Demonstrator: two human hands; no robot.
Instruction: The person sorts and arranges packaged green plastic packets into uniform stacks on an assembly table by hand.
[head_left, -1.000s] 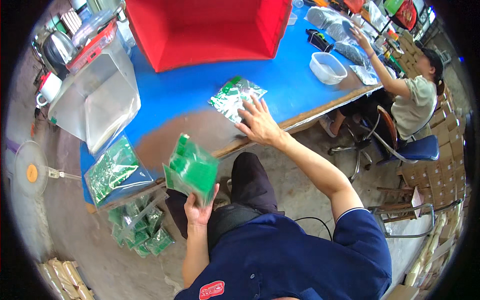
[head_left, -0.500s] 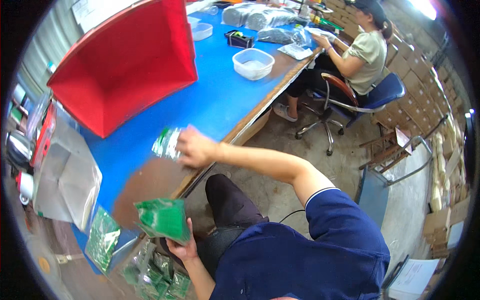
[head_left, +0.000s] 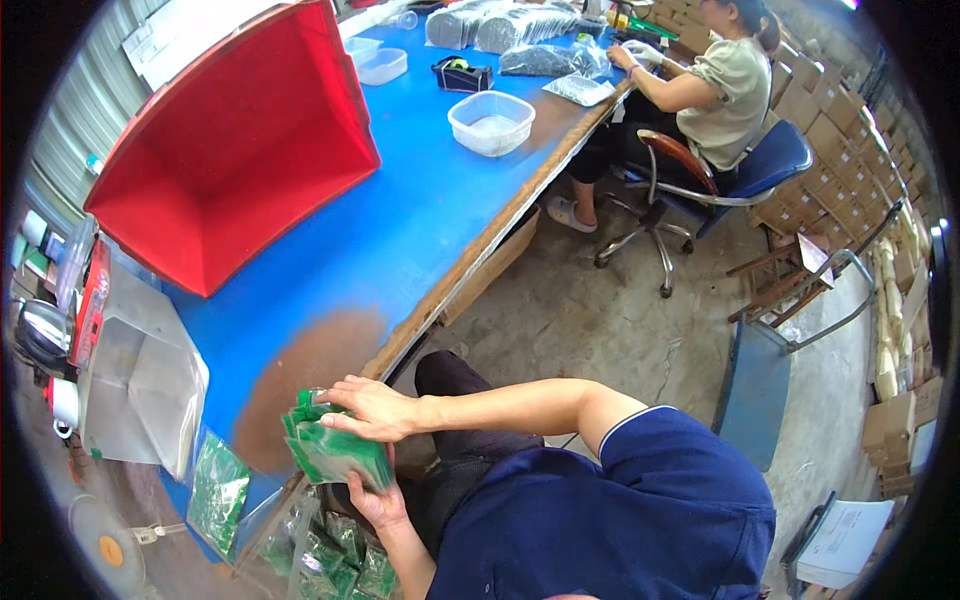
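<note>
Below the front left corner of the blue table (head_left: 300, 265), my left hand (head_left: 380, 503) grips a stack of green plastic packets (head_left: 345, 458) from underneath, with the fingers closed round its lower edge. On top of the stack lies my right hand (head_left: 375, 408), its fingers closed over a smaller green packet (head_left: 306, 405) at the upper end; the hand hides much of that packet. Beside the stack, a flat clear bag with green contents (head_left: 217, 487) rests on the table's near left corner. More bagged green packets (head_left: 325, 560) sit lower down, beneath my left forearm.
A large red bin (head_left: 240, 150) lies tipped on the table, opening toward me. Farther back are a clear plastic tub (head_left: 492, 125), a tape dispenser (head_left: 462, 74) and grey bagged bundles (head_left: 525, 28). A co-worker (head_left: 735, 100) sits at the far right side, near a blue chair (head_left: 765, 170).
My right hand has come from the tabletop down toward me with the shiny green packet and now rests on the stack. My left hand still holds the stack.
</note>
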